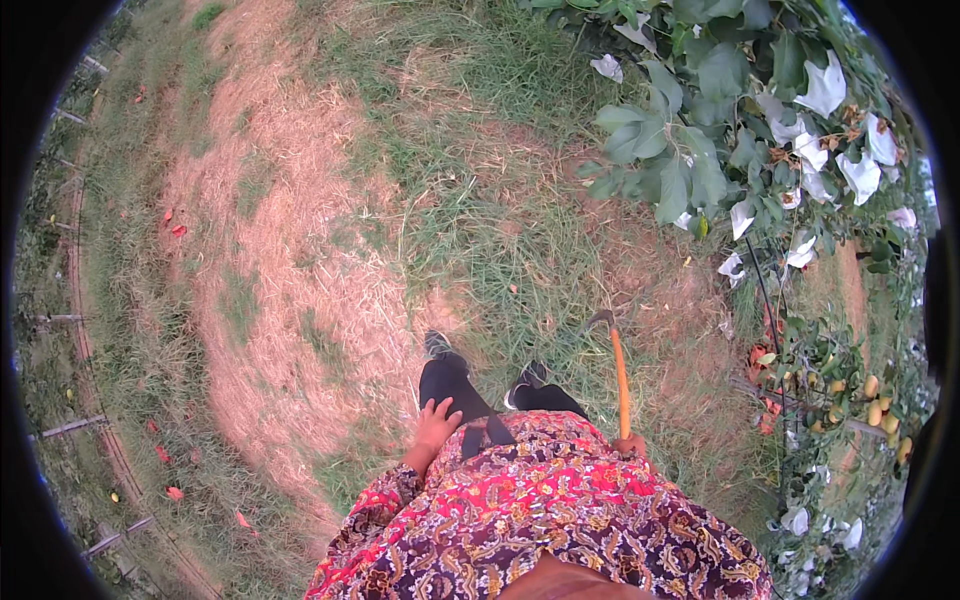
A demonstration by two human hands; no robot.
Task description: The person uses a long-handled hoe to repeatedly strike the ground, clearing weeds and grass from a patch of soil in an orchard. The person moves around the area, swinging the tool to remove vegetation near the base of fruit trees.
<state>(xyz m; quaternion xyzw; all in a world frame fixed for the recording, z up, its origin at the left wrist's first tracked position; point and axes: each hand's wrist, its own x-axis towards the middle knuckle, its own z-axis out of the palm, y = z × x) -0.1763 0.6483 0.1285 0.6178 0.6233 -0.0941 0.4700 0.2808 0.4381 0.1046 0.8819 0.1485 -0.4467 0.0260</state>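
Note:
My right hand point(631, 445) grips the lower end of an orange-handled tool point(620, 380) whose dark curved metal head points away from me over the grass. My left hand point(436, 425) hangs empty by my left thigh, fingers spread, touching my dark trousers. Both hands come out of the sleeves of a red patterned garment point(540, 520). My two dark shoes point(438, 345) stand on dry cut grass.
A leafy tree point(720, 120) with several white paper bags point(825, 88) on its branches fills the upper right. Small yellow-green fruits point(872, 400) hang at the right edge. Straw-coloured mown grass point(270, 260) stretches ahead and left, with posts along the left rim.

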